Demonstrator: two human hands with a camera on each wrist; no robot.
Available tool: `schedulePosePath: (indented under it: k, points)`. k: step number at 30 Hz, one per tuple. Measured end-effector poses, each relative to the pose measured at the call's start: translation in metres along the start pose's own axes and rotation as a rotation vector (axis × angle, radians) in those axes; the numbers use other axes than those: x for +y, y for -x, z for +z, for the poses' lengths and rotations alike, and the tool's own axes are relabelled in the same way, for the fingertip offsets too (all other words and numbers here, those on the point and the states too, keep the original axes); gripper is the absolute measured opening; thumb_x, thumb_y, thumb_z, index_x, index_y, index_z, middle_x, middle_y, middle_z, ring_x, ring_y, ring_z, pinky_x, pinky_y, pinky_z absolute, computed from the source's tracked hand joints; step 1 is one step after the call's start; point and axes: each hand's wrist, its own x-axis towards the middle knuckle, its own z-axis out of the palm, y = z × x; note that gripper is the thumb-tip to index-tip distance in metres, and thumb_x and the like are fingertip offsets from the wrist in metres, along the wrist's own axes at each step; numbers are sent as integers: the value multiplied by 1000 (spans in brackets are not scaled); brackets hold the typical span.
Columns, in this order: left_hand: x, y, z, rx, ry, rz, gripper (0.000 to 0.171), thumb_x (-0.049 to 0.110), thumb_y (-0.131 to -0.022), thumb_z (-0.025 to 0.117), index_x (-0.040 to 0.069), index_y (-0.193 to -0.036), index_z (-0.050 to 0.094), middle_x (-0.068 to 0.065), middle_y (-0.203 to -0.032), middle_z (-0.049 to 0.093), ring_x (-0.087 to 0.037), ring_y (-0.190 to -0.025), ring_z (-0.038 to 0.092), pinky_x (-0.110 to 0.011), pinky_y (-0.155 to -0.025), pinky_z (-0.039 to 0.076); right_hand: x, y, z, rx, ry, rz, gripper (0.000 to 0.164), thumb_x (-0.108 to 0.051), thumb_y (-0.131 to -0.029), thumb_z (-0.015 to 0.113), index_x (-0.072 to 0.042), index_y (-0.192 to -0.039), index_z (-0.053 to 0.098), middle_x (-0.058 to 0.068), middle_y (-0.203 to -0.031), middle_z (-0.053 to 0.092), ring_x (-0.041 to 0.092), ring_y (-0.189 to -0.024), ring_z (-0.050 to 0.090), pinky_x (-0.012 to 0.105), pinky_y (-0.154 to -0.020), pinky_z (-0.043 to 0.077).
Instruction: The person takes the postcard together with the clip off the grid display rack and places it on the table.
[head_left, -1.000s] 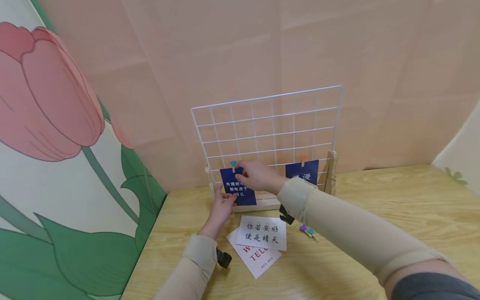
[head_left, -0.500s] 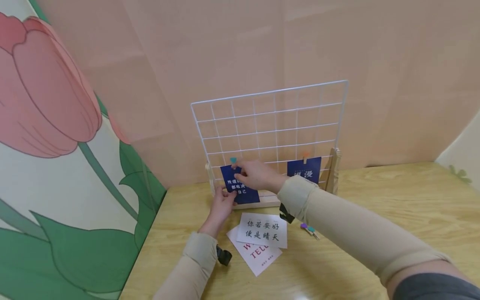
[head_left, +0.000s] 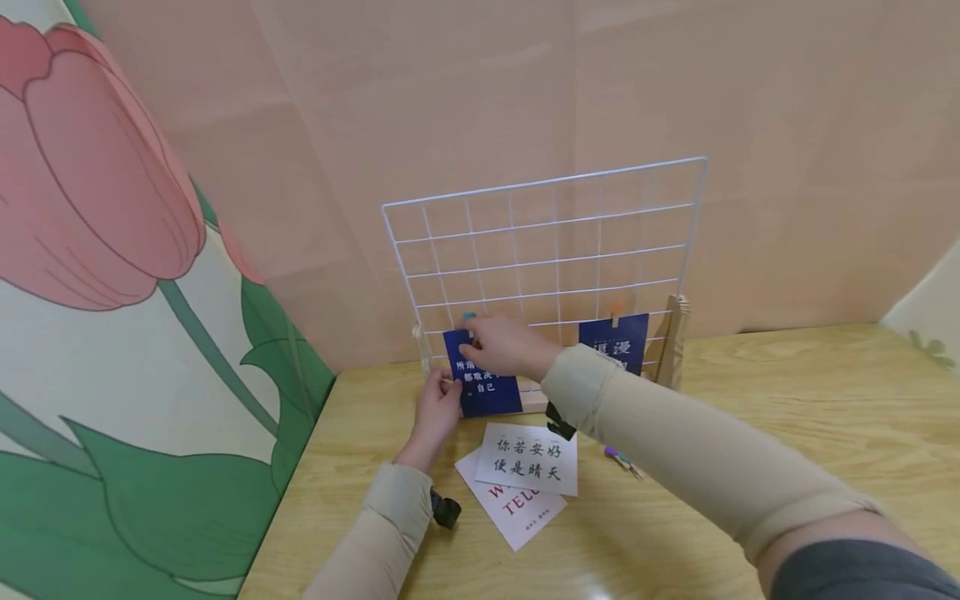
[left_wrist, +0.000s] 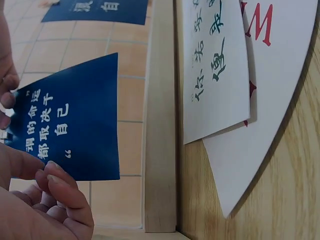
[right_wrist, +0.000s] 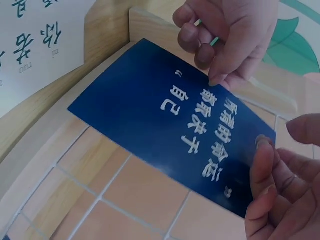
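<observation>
A blue card (head_left: 491, 392) with white characters stands against the lower left of a white wire grid (head_left: 555, 254). My left hand (head_left: 437, 410) pinches its left edge between thumb and fingers, seen closely in the left wrist view. At the card's top edge, my right hand (head_left: 510, 346) has its fingers curled over a small clothespin with a teal head (head_left: 469, 316). Most of that clothespin is hidden behind the fingers. The same fingers (right_wrist: 262, 172) overlap the card's upper front in the right wrist view.
Another blue card (head_left: 613, 333) hangs at the grid's lower right from an orange-topped clothespin (head_left: 616, 310). A white card (head_left: 527, 458) overlaps a red-lettered card (head_left: 517, 521) on the wooden table (head_left: 787, 442). Spare clothespins (head_left: 622, 460) lie under my right forearm. A wooden post (head_left: 675, 342) supports the grid.
My right hand has shifted left over the teal clothespin, covering more of it. The left hand has moved slightly left along the card's edge. The head view has shifted a little.
</observation>
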Motion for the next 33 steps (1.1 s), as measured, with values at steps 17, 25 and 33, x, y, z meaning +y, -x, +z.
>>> schedulePosePath:
  k: [17,25,33]
  points:
    - [2,1,-2,34,-42,18,6,6,-97,50,1,-96,52,0,-68,43,-13,-55,43,-24,-49,36,5,-2,0,201,131,-17,31,-19,-96,54,-9,-124,58,4,-91,66,12,-61,57,24,-52,46]
    - [3,1,-2,27,-57,19,6,7,-97,50,2,-95,52,-1,-69,43,-14,-56,43,-25,-50,37,4,-2,-4,226,191,-20,41,-20,-97,52,-4,-135,51,2,-77,61,10,-53,52,21,-46,43]
    - [4,4,-8,45,-327,150,17,20,-99,52,6,-91,57,0,-62,45,-16,-52,42,-29,-46,35,2,-4,-5,168,262,48,42,-26,-100,49,-4,-135,51,0,-71,56,11,-51,52,22,-43,41]
